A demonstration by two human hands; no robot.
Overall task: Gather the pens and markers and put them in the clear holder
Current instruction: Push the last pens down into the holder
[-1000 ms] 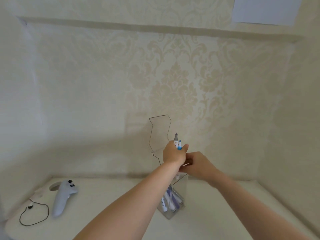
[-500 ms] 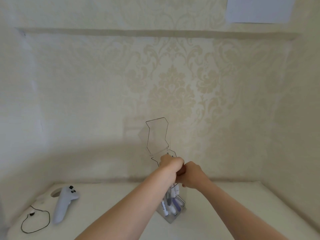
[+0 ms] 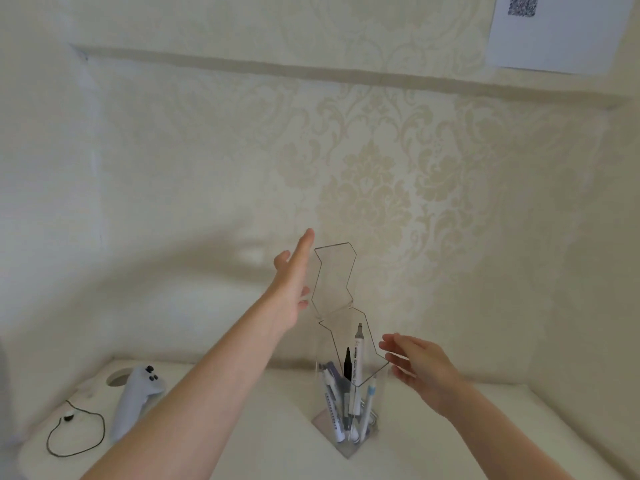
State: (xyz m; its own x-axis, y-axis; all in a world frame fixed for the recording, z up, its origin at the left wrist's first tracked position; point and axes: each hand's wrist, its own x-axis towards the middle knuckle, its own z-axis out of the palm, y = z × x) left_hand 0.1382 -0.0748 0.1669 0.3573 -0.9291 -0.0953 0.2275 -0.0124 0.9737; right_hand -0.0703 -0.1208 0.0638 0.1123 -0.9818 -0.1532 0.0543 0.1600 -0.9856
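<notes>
Clear holder [image 3: 349,393] upright on white table [image 3: 263,427], centre-right; pens and markers [image 3: 348,400] inside, long axes near vertical, tips up, tallest grey-capped marker [image 3: 358,355] leaning slightly. R hand [image 3: 420,367] just beside holder rim, fingers apart, empty. L hand [image 3: 292,285] raised, flat, empty. White controller [image 3: 136,398] + black cord [image 3: 74,433] far left. QR sheet [image 3: 557,29] on wall, unreadable

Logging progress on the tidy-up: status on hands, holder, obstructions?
Left hand open, empty, raised beside holder. Right hand open, empty, at its right edge. Clear plastic holder upright on white table, pens and markers inside. Nothing blocking.
</notes>
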